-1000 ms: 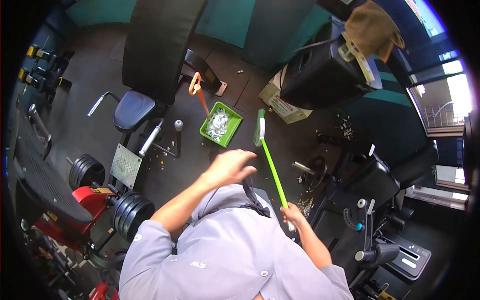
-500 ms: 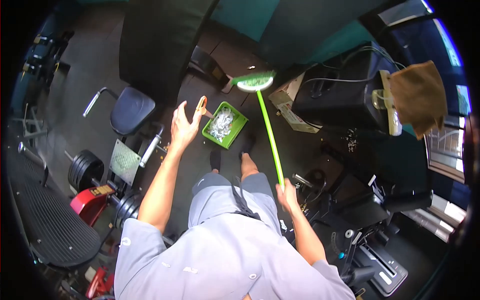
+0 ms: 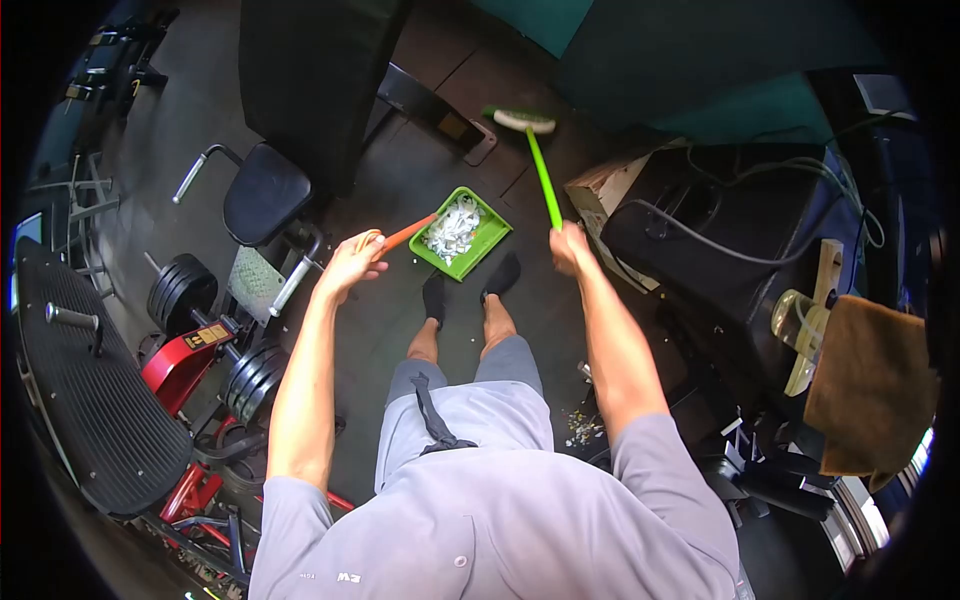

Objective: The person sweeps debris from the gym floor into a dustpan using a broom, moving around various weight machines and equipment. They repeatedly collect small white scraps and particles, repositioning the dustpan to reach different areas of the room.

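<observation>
My left hand [image 3: 352, 264] is closed around the orange handle [image 3: 408, 232] of a green dustpan [image 3: 487, 245]. White, paper-like scraps [image 3: 453, 228] lie heaped inside the pan, which is just ahead of my feet. Wrapped round the bright green stick of a broom [image 3: 545, 185], my right hand [image 3: 567, 248] is out in front of me on the right. The broom's head, white with green bristles, is at the far end, beyond the dustpan and close over the dark floor.
Weight plates [image 3: 184, 290] and a black padded seat [image 3: 266, 195] stand to my left. At right are a big black box-shaped unit [image 3: 690, 240] with cables and a brown cloth [image 3: 868, 385]. Small debris [image 3: 583, 428] dots the floor by my right side.
My left hand, earlier with fingers spread at the orange handle, is now closed on it, and the handle has swung lower. My right hand has moved forward, with the broom head farther away.
</observation>
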Demonstrator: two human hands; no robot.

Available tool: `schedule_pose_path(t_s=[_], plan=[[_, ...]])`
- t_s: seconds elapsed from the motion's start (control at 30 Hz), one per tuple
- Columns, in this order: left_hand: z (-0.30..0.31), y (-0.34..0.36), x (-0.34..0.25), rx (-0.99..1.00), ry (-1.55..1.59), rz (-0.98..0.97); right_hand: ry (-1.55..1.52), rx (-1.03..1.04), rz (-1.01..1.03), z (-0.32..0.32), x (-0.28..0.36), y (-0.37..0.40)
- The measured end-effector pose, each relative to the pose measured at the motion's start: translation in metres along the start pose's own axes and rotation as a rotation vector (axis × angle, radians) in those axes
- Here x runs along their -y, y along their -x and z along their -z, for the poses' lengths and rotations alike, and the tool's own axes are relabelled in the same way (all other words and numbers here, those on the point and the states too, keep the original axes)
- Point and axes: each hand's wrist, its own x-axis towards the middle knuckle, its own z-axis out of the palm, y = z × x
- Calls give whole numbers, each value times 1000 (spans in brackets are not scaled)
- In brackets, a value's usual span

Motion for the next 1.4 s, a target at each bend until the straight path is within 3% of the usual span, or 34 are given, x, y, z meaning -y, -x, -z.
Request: schedule_pose_path(t_s=[0.1, 0.13, 0.2, 0.4, 0.57, 0.63, 0.73, 1.0, 1.23, 1.4], plan=[[3, 3, 5, -45, 13, 0, -233, 55, 38, 11, -47, 59], [3, 5, 7, -60, 27, -26, -339, 59, -51, 19, -47, 92], [4, 12, 2, -78, 67, -41, -301, 55, -63, 34, -54, 123], [-4, -7, 6, -228, 225, -55, -246, 31, 9, 48, -63, 66], [-3, -32, 14, -333, 212, -35, -270, 81, -135, -6, -102, 46], [-1, -35, 14, -354, 194, -45, -191, 88, -149, -34, -114, 77], [5, -36, 13, -330, 165, -95, -400, 182, -225, -74, -138, 135], [17, -43, 27, -254, 193, -187, -691, 142, -276, -100, -117, 283], [22, -36, 42, -181, 208, -243, -912, 138, -337, -201, -99, 256], [32, -51, 47, -131, 267, -289, -1131, 150, -267, -232, -110, 312]])
